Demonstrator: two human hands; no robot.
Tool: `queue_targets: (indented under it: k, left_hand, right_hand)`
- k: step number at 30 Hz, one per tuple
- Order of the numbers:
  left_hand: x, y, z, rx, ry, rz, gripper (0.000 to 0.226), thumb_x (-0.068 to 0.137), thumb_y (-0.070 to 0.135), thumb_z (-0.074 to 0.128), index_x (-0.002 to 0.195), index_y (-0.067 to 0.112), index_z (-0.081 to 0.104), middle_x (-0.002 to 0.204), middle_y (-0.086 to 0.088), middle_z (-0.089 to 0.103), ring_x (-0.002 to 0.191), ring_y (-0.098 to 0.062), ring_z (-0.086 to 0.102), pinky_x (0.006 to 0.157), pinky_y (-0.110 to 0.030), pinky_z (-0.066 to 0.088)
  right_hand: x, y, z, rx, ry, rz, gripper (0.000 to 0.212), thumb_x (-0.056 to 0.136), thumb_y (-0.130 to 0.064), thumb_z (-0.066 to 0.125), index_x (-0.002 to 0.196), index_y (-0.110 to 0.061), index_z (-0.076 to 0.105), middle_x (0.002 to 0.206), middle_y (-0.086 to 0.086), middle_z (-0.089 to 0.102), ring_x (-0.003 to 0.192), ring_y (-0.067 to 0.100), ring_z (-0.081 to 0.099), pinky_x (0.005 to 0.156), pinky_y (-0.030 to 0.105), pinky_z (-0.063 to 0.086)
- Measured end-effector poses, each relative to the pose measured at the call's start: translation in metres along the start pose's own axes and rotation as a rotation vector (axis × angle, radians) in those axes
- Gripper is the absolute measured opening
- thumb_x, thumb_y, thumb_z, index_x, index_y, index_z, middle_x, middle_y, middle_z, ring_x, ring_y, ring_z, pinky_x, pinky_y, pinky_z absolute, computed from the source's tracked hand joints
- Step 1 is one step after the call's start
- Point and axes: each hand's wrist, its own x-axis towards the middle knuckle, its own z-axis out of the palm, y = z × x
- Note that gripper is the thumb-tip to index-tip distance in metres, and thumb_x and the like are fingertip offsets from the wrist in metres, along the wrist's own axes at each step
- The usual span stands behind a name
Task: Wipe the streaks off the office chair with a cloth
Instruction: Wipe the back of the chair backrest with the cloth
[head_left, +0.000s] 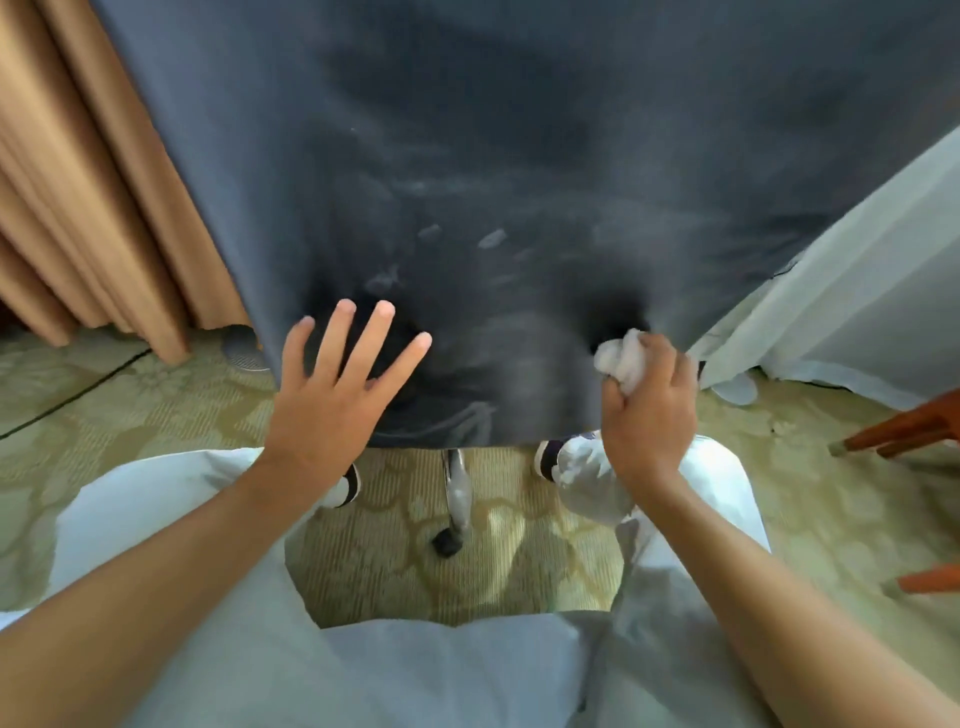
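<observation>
The dark grey fabric back of the office chair (519, 182) fills the upper middle of the view, with pale chalky streaks (441, 244) across its lower half. My left hand (337, 384) lies flat with fingers spread against the chair's lower left part. My right hand (649, 410) is closed around a crumpled white cloth (621, 358), which presses on the chair's lower right edge near a dark dimple. Below the chair's bottom edge, a chrome leg with a black caster (452, 525) shows.
Tan curtains (78, 208) hang at the left and a pale sheer curtain (857, 291) at the right. Patterned green-beige carpet (415, 571) covers the floor, with a black cable (78, 389) at the left. Reddish wooden furniture legs (909, 426) jut in at right. My white-trousered knees and shoes sit below.
</observation>
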Motion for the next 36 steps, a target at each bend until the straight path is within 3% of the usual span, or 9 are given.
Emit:
queue_targets:
  k: [6, 10, 13, 20, 25, 29, 31, 34, 36]
  left_hand:
    - [0.036, 0.001, -0.02, 0.01, 0.097, 0.339, 0.046, 0.105, 0.015, 0.057, 0.151, 0.019, 0.055, 0.162, -0.01, 0.045, 0.142, -0.028, 0.052, 0.11, -0.054, 0.046]
    - [0.081, -0.011, -0.029, 0.039, 0.057, 0.596, 0.037, 0.11, 0.014, 0.042, 0.142, 0.015, 0.06, 0.17, -0.014, 0.029, 0.154, -0.032, 0.034, 0.124, -0.056, 0.025]
    - [0.096, -0.024, -0.03, 0.09, 0.007, 0.75, 0.046, 0.11, 0.019, 0.042, 0.156, 0.011, 0.045, 0.173, -0.017, 0.018, 0.159, -0.035, 0.021, 0.128, -0.056, 0.013]
    - [0.107, -0.011, -0.035, 0.194, 0.01, 0.814, 0.061, 0.111, 0.034, 0.04, 0.165, 0.009, 0.026, 0.173, -0.016, 0.016, 0.158, -0.034, 0.022, 0.129, -0.057, 0.006]
    - [0.109, -0.009, -0.036, 0.228, -0.023, 0.833, 0.063, 0.11, 0.038, 0.033, 0.166, 0.012, 0.022, 0.174, -0.015, 0.012, 0.16, -0.034, 0.018, 0.129, -0.058, 0.002]
    - [0.112, -0.011, -0.038, 0.249, -0.022, 0.863, 0.063, 0.111, 0.04, 0.033, 0.166, 0.012, 0.021, 0.175, -0.014, 0.012, 0.16, -0.034, 0.016, 0.129, -0.058, 0.003]
    - [0.111, -0.01, -0.038, 0.246, -0.018, 0.86, 0.063, 0.112, 0.04, 0.034, 0.166, 0.012, 0.021, 0.174, -0.015, 0.013, 0.159, -0.033, 0.018, 0.128, -0.058, 0.004]
    - [0.111, -0.009, -0.037, 0.259, -0.025, 0.87, 0.063, 0.113, 0.041, 0.034, 0.166, 0.011, 0.019, 0.174, -0.015, 0.013, 0.158, -0.033, 0.022, 0.127, -0.059, 0.003]
    - [0.111, -0.009, -0.036, 0.265, -0.021, 0.881, 0.065, 0.113, 0.042, 0.037, 0.166, 0.011, 0.019, 0.174, -0.016, 0.014, 0.158, -0.032, 0.025, 0.127, -0.059, 0.007]
  right_hand:
    - [-0.005, -0.058, 0.03, 0.629, 0.061, 0.525, 0.05, 0.081, -0.034, 0.063, 0.128, -0.029, 0.046, 0.122, -0.004, 0.044, 0.095, 0.028, 0.066, 0.077, 0.047, 0.062]
    - [-0.055, -0.094, 0.036, 0.569, -0.137, 0.272, 0.053, 0.088, -0.019, 0.071, 0.136, -0.019, 0.047, 0.128, -0.004, 0.04, 0.1, 0.014, 0.052, 0.083, 0.026, 0.048]
    - [-0.062, -0.076, 0.031, 0.508, -0.206, -0.014, 0.053, 0.086, -0.017, 0.072, 0.135, -0.022, 0.051, 0.127, -0.003, 0.045, 0.102, 0.016, 0.056, 0.08, 0.034, 0.056]
    - [0.043, -0.032, -0.008, 0.795, 0.241, 0.62, 0.044, 0.093, -0.021, 0.061, 0.136, -0.028, 0.053, 0.125, 0.0, 0.053, 0.101, 0.011, 0.059, 0.087, 0.033, 0.055]
    - [0.008, -0.089, 0.008, 0.801, 0.212, 0.484, 0.046, 0.09, -0.025, 0.067, 0.134, -0.025, 0.052, 0.131, -0.004, 0.046, 0.113, 0.016, 0.054, 0.096, 0.031, 0.05]
    - [-0.068, -0.09, 0.045, 0.659, -0.159, 0.272, 0.044, 0.092, -0.036, 0.071, 0.132, -0.027, 0.055, 0.131, -0.008, 0.047, 0.108, 0.011, 0.055, 0.091, 0.025, 0.05]
    - [-0.078, -0.071, 0.052, 0.698, -0.195, 0.479, 0.039, 0.093, -0.037, 0.07, 0.128, -0.03, 0.056, 0.123, -0.008, 0.052, 0.104, 0.012, 0.058, 0.088, 0.028, 0.05]
    - [-0.049, -0.017, 0.056, 0.875, 0.057, 1.063, 0.027, 0.091, -0.024, 0.066, 0.115, -0.026, 0.054, 0.107, 0.002, 0.065, 0.084, 0.016, 0.066, 0.071, 0.027, 0.055]
    - [-0.019, 0.018, 0.057, 0.932, 0.112, 1.191, 0.03, 0.086, -0.028, 0.066, 0.113, -0.027, 0.054, 0.1, 0.001, 0.07, 0.081, 0.019, 0.07, 0.076, 0.038, 0.062]
